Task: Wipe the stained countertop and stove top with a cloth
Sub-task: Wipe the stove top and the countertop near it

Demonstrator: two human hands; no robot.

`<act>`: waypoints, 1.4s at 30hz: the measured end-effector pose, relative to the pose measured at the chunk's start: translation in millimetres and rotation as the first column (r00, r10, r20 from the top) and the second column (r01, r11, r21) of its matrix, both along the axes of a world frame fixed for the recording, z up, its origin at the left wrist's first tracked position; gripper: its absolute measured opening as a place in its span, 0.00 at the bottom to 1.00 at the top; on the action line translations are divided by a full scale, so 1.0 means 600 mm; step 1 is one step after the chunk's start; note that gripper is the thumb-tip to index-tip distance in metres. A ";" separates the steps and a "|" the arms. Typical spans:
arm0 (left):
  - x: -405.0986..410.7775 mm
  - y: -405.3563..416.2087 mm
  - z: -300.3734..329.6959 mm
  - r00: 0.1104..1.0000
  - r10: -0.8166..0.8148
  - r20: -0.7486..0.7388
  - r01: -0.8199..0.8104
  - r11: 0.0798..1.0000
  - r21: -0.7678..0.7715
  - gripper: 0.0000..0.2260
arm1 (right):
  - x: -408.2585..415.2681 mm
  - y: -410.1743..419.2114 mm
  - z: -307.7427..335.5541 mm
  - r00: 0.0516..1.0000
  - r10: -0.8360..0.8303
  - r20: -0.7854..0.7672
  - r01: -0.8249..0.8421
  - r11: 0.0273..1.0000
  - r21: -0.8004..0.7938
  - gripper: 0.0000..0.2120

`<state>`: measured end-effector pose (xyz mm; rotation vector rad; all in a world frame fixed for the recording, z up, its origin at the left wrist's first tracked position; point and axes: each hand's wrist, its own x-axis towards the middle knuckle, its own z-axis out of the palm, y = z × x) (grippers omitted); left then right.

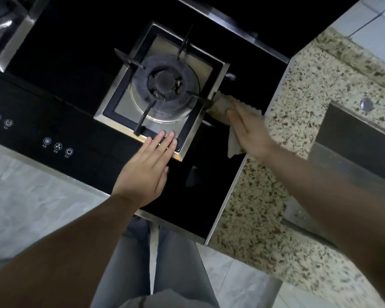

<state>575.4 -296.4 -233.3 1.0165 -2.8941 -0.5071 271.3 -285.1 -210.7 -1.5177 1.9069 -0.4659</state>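
Your right hand (248, 132) sits at about three o'clock from the burner (165, 82), fingers laid fairly straight and pressing a pale cloth (232, 144) flat onto the black glass stove top (200, 196). The cloth pokes out beyond your fingertips toward the steel frame (111, 117) around the burner, touching or nearly touching its right edge, and a loose corner trails back at five o'clock from your hand, just at the seam where the glass meets the speckled stone countertop (253, 218). Your left hand (146, 172) rests at six o'clock from the burner, palm down and fingers extended together, holding nothing; the fingertips lie on the near corner of the steel frame. The black pan support (142, 118) stands over the burner with its prongs pointing inward. At nine o'clock from your left hand a row of lit touch controls (58, 146) glows on the front panel. Past the countertop, at three o'clock, is a sink (353, 138).
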 end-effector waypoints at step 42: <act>0.426 -0.031 0.049 0.951 0.105 -0.290 -0.108 0.994 0.006 0.23 | 0.546 0.092 -0.026 0.874 -0.485 0.019 0.475 0.847 -0.237 0.22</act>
